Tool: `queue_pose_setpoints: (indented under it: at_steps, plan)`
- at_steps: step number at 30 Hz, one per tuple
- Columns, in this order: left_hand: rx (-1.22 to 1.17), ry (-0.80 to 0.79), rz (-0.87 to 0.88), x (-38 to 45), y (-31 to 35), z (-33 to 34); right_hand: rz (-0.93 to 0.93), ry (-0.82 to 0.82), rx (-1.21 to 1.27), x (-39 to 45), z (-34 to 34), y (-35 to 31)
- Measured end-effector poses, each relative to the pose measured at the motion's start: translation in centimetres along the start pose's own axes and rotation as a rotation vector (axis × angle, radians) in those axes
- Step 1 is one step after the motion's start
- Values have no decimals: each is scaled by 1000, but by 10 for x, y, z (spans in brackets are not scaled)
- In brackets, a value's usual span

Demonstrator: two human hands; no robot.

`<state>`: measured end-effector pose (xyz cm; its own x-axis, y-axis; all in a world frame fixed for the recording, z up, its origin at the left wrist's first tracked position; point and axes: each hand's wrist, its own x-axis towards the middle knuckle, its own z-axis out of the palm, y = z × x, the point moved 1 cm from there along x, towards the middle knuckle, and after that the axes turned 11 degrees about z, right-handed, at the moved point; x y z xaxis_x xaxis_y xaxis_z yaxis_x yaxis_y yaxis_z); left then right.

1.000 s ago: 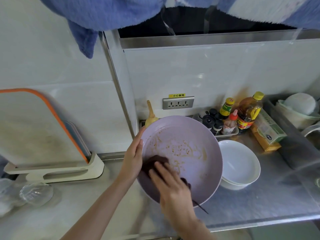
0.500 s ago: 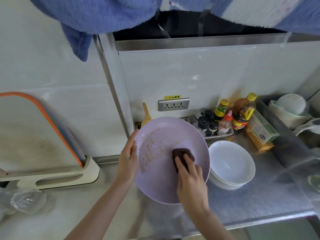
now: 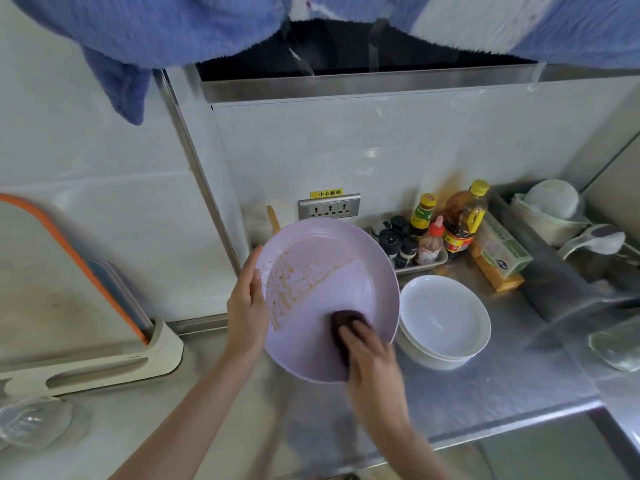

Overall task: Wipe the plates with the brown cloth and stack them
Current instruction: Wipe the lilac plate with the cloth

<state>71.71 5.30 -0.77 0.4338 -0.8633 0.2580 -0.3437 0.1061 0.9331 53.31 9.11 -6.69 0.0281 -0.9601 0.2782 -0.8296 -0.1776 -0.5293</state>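
- Large round lilac plastic plate (image 3: 322,271): held tilted above the steel counter (image 3: 485,393), face toward the camera.
- Left hand (image 3: 246,306): grips the plate's left rim, thumb over the front edge, the other fingers hidden behind the plate.
- Right hand (image 3: 372,355): fingers bent over the dark brown cloth (image 3: 346,322) and pressing it against the lower right of the plate face. The hand is motion-blurred.
- Hands are apart, one at each side of the plate.
- Plate surface: brown sauce residue covers the upper left part, bounded by a diagonal streak; the lower right part looks clean.
- Stack of shallow white ceramic bowls (image 3: 445,320): on the counter just right of the plate; the plate's right edge overlaps the stack in view, contact cannot be judged.
- Behind the stack: metal tray (image 3: 426,265) with dark-capped jars, a red-capped sauce bottle (image 3: 431,242), and two yellow-capped bottles just beside it.
- Green and white carton (image 3: 502,251) right of the bottles.
- Left side: orange-edged cutting board (image 3: 52,282) upright in a beige stand (image 3: 104,368).
- Wall socket panel (image 3: 329,207) behind the plate.
- Blue towel (image 3: 156,39) hangs across the top of the view.
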Motion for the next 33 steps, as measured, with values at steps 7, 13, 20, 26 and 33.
queue_pose_setpoints:
  at_steps: [7, 13, 20, 26, 33]
  plan:
    - [26, -117, 102, 22, 4, -14, -238, -169, -51, 2, -13, -3]
    - [92, -219, 135, 25, 10, -16, 48, 2, 58, 32, -29, 23]
    - [22, -191, 106, 23, 8, -6, 294, -143, 423, 26, -36, -20]
    - [-3, -183, 120, 24, 10, -8, 441, -131, 432, 25, -32, -27]
    - [19, -181, 146, 26, 17, -6, 723, -242, 227, 36, -22, -46]
